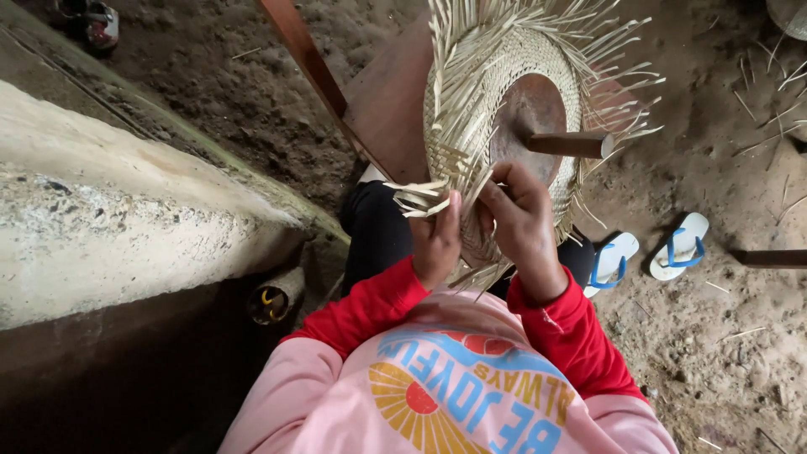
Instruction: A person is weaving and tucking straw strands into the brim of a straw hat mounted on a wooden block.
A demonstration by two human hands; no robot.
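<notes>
A half-woven straw hat point(496, 109) sits over a round wooden hat block point(530, 118) directly in front of the person, above the knees. It is tipped on its side so that the woven disc faces the camera. A wooden peg point(567, 145) sticks out of the block to the right, its long axis nearly level. Loose straw ends fan out from the rim in all directions, the longest pointing up and to the right.

The left hand point(435, 240) is closed, pinching a bunch of flat straw strips point(420, 197) at the lower left rim; these strips point left, roughly level. The right hand point(521, 223) is curled, its fingertips gripping strands at the lower edge of the weave, just beside the left hand. Both wrists come out of red cuffs on a pink top.

A pair of white flip-flops with blue straps point(647, 252) lies on the dirt floor point(714, 336) to the right. A pale concrete ledge point(109, 219) runs along the left.
</notes>
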